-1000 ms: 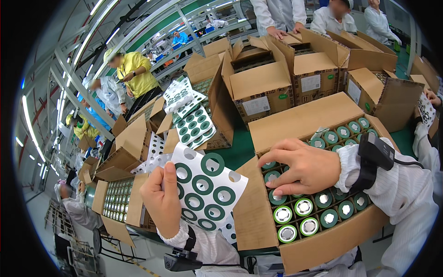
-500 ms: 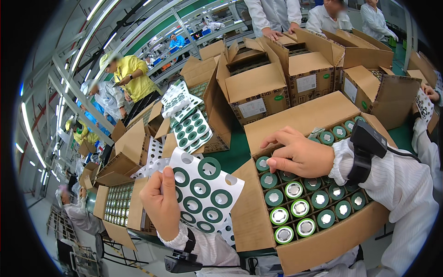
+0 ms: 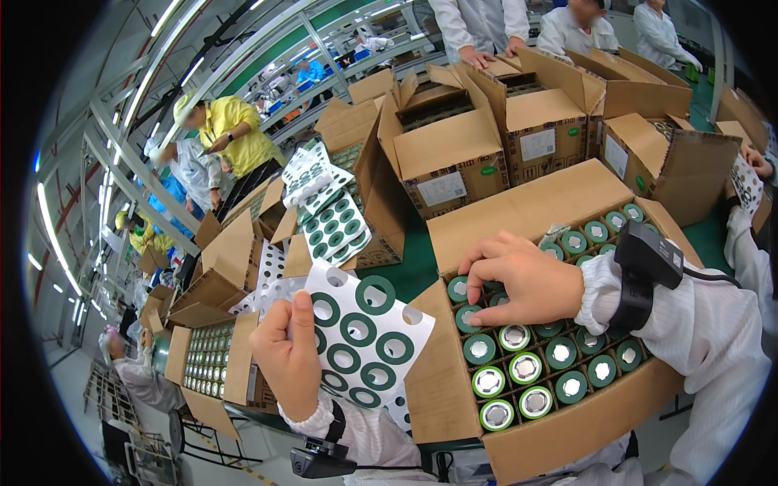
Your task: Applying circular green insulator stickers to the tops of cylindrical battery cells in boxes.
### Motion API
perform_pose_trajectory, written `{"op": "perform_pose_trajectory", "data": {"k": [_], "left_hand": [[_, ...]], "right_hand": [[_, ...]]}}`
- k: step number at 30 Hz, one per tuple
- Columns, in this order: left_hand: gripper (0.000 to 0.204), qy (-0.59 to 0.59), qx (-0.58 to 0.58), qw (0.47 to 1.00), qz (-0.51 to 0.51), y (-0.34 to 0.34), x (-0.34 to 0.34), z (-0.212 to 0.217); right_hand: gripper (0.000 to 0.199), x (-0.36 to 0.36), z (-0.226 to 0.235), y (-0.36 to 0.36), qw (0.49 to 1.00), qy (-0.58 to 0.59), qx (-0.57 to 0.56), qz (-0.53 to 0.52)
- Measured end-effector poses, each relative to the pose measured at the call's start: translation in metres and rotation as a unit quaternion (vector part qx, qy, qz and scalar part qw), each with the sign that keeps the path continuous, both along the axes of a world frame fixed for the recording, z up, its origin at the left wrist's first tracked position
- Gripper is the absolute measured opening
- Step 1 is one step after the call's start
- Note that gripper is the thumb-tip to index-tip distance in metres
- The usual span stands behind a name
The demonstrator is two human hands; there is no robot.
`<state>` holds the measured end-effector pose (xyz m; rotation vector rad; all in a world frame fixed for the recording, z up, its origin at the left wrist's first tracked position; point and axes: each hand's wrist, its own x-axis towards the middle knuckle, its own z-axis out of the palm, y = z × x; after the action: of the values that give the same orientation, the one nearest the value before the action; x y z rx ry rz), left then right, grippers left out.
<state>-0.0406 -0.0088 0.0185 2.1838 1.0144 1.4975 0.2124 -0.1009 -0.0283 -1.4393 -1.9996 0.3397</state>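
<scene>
My left hand [image 3: 285,354] pinches a white sheet of dark green ring stickers [image 3: 359,330] between thumb and fingers. Some spots on the sheet are bare holes. To its right is an open carton [image 3: 559,441] of upright cylindrical battery cells in a cardboard grid. My right hand [image 3: 527,279] is over its left side, fingers bent and apart, with the thumb on a ring-topped cell [image 3: 468,320] in the leftmost column. Most visible cells carry green rings. Several near the front left, such as this light-green-rimmed cell [image 3: 525,368], show bare metal tops. The hand hides other cells.
Behind stand several open cartons [image 3: 446,158] on a green table [image 3: 417,235]. More sticker sheets [image 3: 336,227] drape over a carton at left. Another carton of cells [image 3: 209,360] sits beyond my left hand. People in white [image 3: 486,28] stand across the table.
My right hand has shifted slightly toward me, its thumb moving down onto a cell in the left column, with the index finger more bent. The sheet and my left hand have moved slightly right.
</scene>
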Motion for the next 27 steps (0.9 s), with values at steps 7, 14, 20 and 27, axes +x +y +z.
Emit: {"op": "perform_pose_trajectory", "data": {"k": [7, 14, 20, 27], "left_hand": [[0.042, 0.011, 0.004, 1.000, 0.008, -0.002, 0.000, 0.001], [0.036, 0.045, -0.001, 0.999, -0.015, -0.006, 0.013, 0.001], [0.034, 0.083, 0.017, 0.996, -0.021, -0.007, 0.024, -0.004], [0.035, 0.147, 0.020, 0.988, -0.037, -0.012, 0.039, -0.005]], "right_hand": [[0.026, -0.003, 0.003, -0.003, 1.000, -0.012, 0.000, -0.012], [0.027, -0.010, -0.004, -0.006, 0.998, -0.013, 0.035, -0.055], [0.014, -0.014, 0.002, -0.004, 0.993, 0.081, 0.066, -0.049], [0.014, -0.016, 0.011, -0.004, 0.978, 0.144, 0.146, -0.047]]}}
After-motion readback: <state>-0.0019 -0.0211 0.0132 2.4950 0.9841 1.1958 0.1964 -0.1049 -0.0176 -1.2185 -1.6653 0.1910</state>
